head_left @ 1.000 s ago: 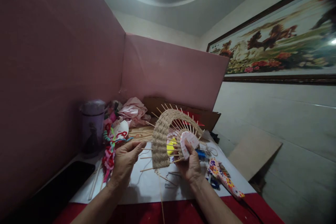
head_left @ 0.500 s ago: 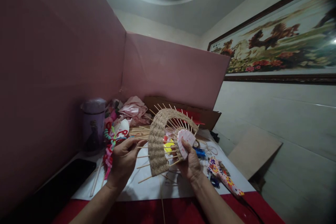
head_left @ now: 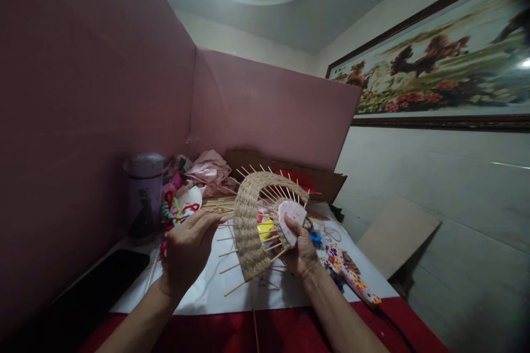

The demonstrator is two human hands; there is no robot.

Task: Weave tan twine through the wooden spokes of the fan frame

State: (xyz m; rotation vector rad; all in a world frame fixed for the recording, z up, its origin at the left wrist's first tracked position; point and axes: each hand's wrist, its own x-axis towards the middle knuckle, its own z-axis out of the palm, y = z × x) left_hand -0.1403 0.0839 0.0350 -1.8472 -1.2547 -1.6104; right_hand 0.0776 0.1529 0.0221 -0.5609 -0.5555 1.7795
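A half-round fan frame (head_left: 250, 215) of thin light sticks with a broad band of woven brown twine stands tilted before me. My right hand (head_left: 301, 251) grips it at the hub, thumb pressed on a white, pink-spotted half-disc (head_left: 292, 214), other fingers hidden behind. My left hand (head_left: 190, 248) is at the outer left edge, thumb and fingers pinched at the tip of one stick; the exact contact is hard to see. Bare stick ends stick out past the band. A strand of twine (head_left: 255, 314) hangs below the fan.
A patterned glue gun (head_left: 351, 276) with a cord lies right. At left are a dark phone-like slab (head_left: 111, 270), a purple jug (head_left: 144, 198) and coloured pipe cleaners (head_left: 169, 209). Behind lie a bundle of sticks (head_left: 219, 207), crumpled pink paper (head_left: 210, 168) and cardboard (head_left: 256, 159).
The fan has turned in my right hand, its lower left end swinging downward. My left hand has shifted slightly left and up along the stick ends, still pinched.
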